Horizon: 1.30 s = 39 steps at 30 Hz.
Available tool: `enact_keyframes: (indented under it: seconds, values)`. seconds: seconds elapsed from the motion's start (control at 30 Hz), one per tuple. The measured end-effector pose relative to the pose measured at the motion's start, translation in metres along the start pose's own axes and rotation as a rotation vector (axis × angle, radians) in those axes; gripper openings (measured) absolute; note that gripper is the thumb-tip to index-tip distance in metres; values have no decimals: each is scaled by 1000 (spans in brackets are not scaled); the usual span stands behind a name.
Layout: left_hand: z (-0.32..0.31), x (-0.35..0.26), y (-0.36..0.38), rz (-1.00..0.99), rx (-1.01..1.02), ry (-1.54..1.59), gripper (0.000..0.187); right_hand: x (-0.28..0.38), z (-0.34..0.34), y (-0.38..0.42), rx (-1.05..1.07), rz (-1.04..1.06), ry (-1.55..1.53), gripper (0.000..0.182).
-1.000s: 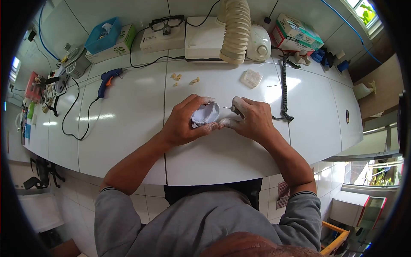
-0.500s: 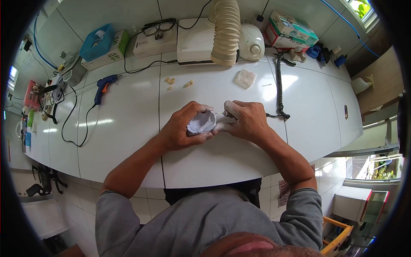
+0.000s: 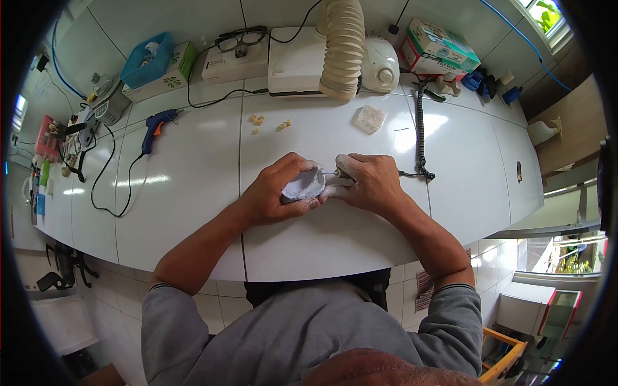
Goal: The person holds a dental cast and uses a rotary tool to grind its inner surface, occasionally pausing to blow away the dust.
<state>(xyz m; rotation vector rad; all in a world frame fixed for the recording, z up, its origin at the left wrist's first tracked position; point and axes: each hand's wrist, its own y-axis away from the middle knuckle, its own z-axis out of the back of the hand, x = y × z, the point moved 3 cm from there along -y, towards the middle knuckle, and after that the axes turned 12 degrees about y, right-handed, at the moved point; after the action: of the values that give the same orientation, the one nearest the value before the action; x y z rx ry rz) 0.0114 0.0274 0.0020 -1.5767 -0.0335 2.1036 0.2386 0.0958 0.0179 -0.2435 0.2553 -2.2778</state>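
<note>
A pale, bluish-white plaster piece [image 3: 304, 185], hollowed like a small cup with a rough rim, is gripped in my left hand [image 3: 267, 193] between thumb and fingers. My right hand [image 3: 373, 181] is closed around a slim rotary handpiece [image 3: 340, 172], mostly hidden by the fingers. Its thin metal tip points left to the plaster's right edge; whether it touches cannot be made out. White dust coats the fingertips of both hands, which meet near the lower edge of the piece. From the handpiece a black coiled cord [image 3: 420, 128] runs right and back.
A ribbed hose [image 3: 341, 55] hangs over the back, beside a white control unit [image 3: 381, 65]. Small yellowish pieces [image 3: 284, 125] and a clear packet [image 3: 370, 119] lie beyond my hands. To the left rests a blue glue gun [image 3: 154, 128] with its cable; glasses [image 3: 240, 40] sit farther back.
Both hands keep nearly the same pose on the plaster piece and handpiece. The whole view has shifted very slightly.
</note>
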Motion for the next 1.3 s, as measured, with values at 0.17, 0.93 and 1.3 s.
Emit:
enact_keyframes:
  seconds: [0.17,0.93,1.3]
  values:
    - [1,2,1,-13,4,-9,62,0,-1,0,-3,6,-1,53]
    - [0,-1,0,-9,5,27,64,2,1,-1,-18,7,-36,43]
    - [0,3,2,-5,3,29,67,2,0,0,-45,17,-34,45]
